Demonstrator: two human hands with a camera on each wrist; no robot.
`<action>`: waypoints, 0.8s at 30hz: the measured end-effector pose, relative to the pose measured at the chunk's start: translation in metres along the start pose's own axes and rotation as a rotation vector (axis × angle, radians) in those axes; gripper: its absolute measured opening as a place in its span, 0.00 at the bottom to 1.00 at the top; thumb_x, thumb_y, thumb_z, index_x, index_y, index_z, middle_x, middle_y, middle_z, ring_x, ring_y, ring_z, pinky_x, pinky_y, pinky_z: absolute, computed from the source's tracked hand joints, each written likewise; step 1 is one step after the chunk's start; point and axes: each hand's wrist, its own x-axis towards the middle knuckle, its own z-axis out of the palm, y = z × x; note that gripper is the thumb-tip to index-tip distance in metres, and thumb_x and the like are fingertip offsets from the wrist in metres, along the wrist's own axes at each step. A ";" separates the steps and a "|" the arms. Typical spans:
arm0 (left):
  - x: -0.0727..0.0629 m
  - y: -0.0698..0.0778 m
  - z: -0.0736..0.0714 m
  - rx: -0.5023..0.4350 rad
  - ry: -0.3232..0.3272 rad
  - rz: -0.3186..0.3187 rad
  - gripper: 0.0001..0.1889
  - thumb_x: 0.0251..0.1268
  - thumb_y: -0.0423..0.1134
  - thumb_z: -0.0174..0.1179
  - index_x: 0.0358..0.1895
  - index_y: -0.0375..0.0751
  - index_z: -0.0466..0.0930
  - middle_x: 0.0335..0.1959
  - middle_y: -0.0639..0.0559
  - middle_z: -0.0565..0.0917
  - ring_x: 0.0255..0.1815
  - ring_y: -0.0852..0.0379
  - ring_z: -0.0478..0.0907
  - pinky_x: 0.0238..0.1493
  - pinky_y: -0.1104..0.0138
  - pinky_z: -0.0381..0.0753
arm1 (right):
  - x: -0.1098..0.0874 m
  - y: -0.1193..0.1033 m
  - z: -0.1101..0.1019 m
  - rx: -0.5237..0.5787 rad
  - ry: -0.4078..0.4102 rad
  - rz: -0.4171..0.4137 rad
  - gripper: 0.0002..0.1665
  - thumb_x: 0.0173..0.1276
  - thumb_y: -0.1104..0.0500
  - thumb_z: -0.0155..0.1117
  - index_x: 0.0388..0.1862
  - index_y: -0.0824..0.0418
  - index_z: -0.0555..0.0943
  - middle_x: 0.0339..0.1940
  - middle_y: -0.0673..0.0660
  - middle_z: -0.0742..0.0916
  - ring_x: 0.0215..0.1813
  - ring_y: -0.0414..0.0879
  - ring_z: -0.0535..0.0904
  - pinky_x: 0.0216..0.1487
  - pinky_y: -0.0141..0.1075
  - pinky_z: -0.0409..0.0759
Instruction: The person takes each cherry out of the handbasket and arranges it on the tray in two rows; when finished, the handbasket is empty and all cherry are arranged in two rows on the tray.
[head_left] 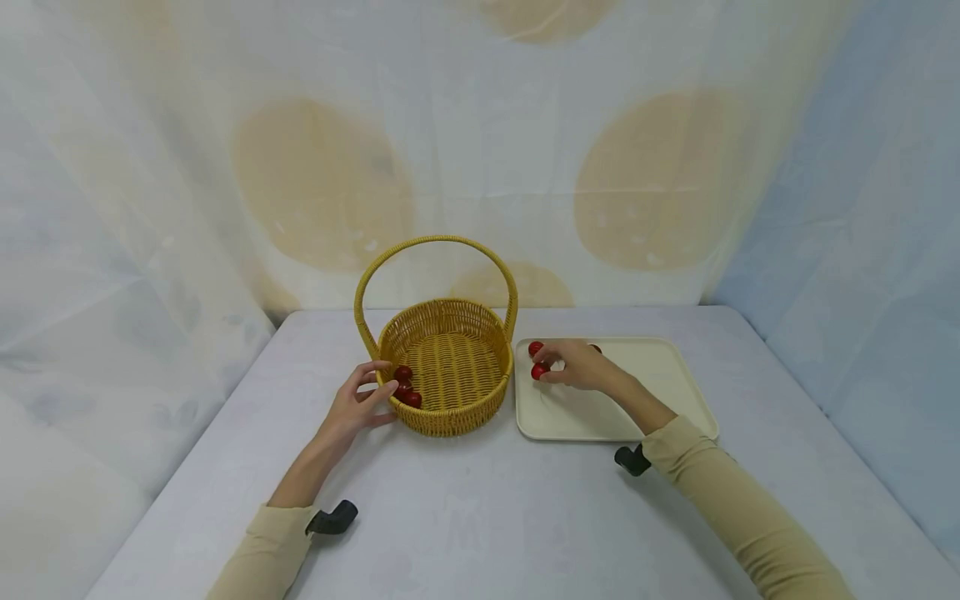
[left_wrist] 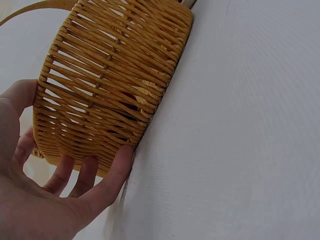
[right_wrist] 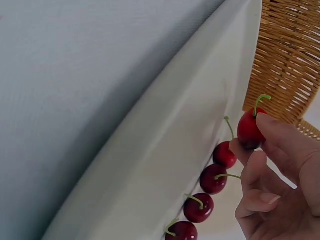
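Observation:
In the head view, my left hand (head_left: 357,406) holds the left side of a yellow woven basket (head_left: 450,423), with the thumb at the rim. The left wrist view shows fingers (left_wrist: 114,172) curved against the basket's outer wall. Dark red cherries (head_left: 403,389) lie inside, by that side. Over a cream tray (head_left: 615,421), my right hand (head_left: 576,365) pinches a red cherry (right_wrist: 249,131) between thumb and finger, its green stem pointing up. Below it, several more cherries (right_wrist: 213,179) with stems lie in a row on the tray; in the head view the hand partly hides them.
The tray stands close to the basket's right side on a white-covered table (head_left: 465,517). A tall arched handle (head_left: 437,239) rises over the basket. Patterned curtains (head_left: 487,150) hang behind and on both sides. Black wrist mounts (head_left: 333,518) stick out from both sleeves.

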 end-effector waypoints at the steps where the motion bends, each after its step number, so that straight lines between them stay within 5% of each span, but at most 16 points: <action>1: 0.000 0.000 0.000 -0.001 0.000 -0.002 0.34 0.66 0.53 0.62 0.70 0.47 0.61 0.67 0.43 0.61 0.64 0.44 0.68 0.52 0.49 0.85 | 0.001 0.000 0.001 -0.002 -0.002 0.009 0.16 0.64 0.62 0.70 0.50 0.67 0.81 0.44 0.62 0.88 0.48 0.55 0.84 0.49 0.50 0.84; 12: 0.000 -0.002 0.000 -0.020 0.001 0.002 0.33 0.65 0.52 0.64 0.69 0.48 0.62 0.67 0.44 0.60 0.63 0.44 0.68 0.51 0.48 0.85 | 0.003 0.002 0.008 -0.036 -0.045 0.083 0.17 0.64 0.60 0.70 0.50 0.63 0.83 0.42 0.59 0.89 0.45 0.49 0.83 0.37 0.31 0.80; 24: 0.000 0.000 -0.001 -0.023 -0.005 0.005 0.34 0.65 0.52 0.64 0.70 0.48 0.61 0.68 0.43 0.60 0.64 0.43 0.68 0.51 0.49 0.85 | 0.004 0.005 0.009 -0.047 -0.055 0.102 0.19 0.65 0.58 0.69 0.54 0.62 0.82 0.43 0.59 0.88 0.42 0.48 0.82 0.36 0.32 0.79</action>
